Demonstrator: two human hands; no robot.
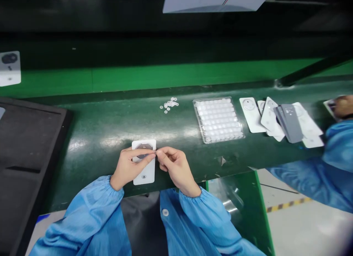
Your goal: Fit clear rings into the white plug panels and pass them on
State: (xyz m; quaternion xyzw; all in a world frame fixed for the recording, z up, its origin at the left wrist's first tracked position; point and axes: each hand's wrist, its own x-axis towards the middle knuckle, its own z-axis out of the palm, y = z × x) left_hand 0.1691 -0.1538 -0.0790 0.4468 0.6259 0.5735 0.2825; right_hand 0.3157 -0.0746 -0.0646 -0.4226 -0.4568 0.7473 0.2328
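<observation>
In front of me on the green bench lies a white rectangular panel with a large dark round part near its top and a small mark lower down. My left hand reaches over the panel, its thumb and forefinger pinched together. My right hand is pinched too, its fingertips meeting the left ones at the panel's upper right edge. Whatever tiny thing sits between the fingertips is too small to name. Part of the round part is hidden behind my left fingers.
Small clear discs lie scattered beyond the panel. A clear plastic tray with rows of white pieces stands right of them. Several white panels and grey panels are piled farther right, near a co-worker's blue sleeve. A black tray is at left.
</observation>
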